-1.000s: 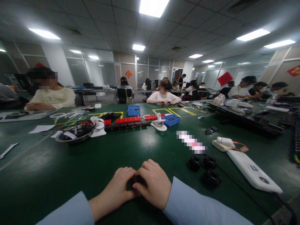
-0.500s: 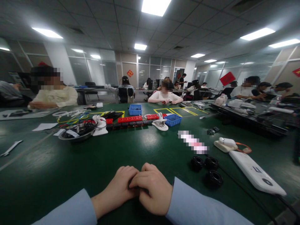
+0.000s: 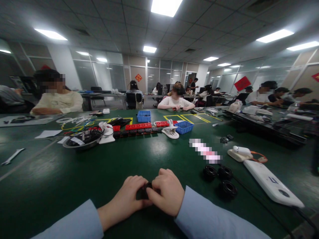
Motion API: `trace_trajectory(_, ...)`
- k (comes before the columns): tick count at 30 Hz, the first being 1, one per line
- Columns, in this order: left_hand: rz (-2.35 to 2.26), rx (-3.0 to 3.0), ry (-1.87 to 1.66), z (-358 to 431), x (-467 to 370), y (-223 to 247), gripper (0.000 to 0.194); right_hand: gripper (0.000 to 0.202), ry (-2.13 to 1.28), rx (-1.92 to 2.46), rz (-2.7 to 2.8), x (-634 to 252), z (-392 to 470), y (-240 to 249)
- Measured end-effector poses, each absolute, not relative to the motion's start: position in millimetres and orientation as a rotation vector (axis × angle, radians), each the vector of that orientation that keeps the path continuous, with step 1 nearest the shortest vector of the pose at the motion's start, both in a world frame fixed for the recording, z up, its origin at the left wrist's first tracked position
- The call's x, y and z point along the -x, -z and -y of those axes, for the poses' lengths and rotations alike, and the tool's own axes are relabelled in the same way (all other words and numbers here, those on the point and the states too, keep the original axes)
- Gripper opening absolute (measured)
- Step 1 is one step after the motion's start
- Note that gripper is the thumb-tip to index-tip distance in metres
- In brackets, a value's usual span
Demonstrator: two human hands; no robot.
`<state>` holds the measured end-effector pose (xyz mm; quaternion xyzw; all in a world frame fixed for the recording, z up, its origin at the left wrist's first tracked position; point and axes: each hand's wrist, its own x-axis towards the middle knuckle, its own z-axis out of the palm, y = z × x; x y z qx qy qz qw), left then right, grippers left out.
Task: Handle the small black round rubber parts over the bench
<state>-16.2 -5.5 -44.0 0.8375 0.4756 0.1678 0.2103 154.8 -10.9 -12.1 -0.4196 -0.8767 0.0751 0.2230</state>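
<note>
Close in front of me, my left hand point(image 3: 129, 196) is closed round a small black part point(image 3: 147, 190), most of it hidden by fingers. My right hand point(image 3: 167, 192) grips the same part from the other side, thumb and fingers bent over it. Both hands are just above or on the green table, touching or nearly touching each other. To the right of my right hand lie three black ring-shaped parts, one nearest point(image 3: 228, 189), one at upper left point(image 3: 209, 172) and one at upper right point(image 3: 225, 172).
A white power bank point(image 3: 272, 182) with a cable lies right, beside a white case point(image 3: 239, 154). Across the green table point(image 3: 99, 166) stand a metal bowl of cables point(image 3: 82, 143), red-and-black strips point(image 3: 138, 127), white clamps point(image 3: 170, 130) and blue baskets point(image 3: 184, 127). A wrench point(image 3: 13, 156) lies left. Several people sit around.
My right hand has lifted and turned a little, its thumb now along the black part. More of the part shows between my hands. My left hand has barely moved.
</note>
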Motion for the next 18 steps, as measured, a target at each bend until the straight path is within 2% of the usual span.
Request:
trace_trajectory(4, -1.311, -2.337, -0.458, 4.0, 17.0, 45.8, 0.028, 0.04, -0.203, 1.315, 2.411, -156.6, 6.6, 13.6)
trace_trajectory(11, -1.332, -2.341, -0.463, 3.5, 16.5, 46.3, 0.028, 0.024, -0.274, 1.242, 2.275, -157.3, 11.0, 9.9)
trace_trajectory(15, -1.326, -2.327, -0.484, 4.1, 15.5, 44.6, 0.027, 0.026, -0.31, 1.147, 2.309, -155.8, 15.1, 8.2)
trace_trajectory(18, -1.33, -2.317, -0.473, 4.9, 14.6, 43.0, 0.022, 0.019, -0.335, 1.124, 2.377, -154.1, 15.8, 10.9)
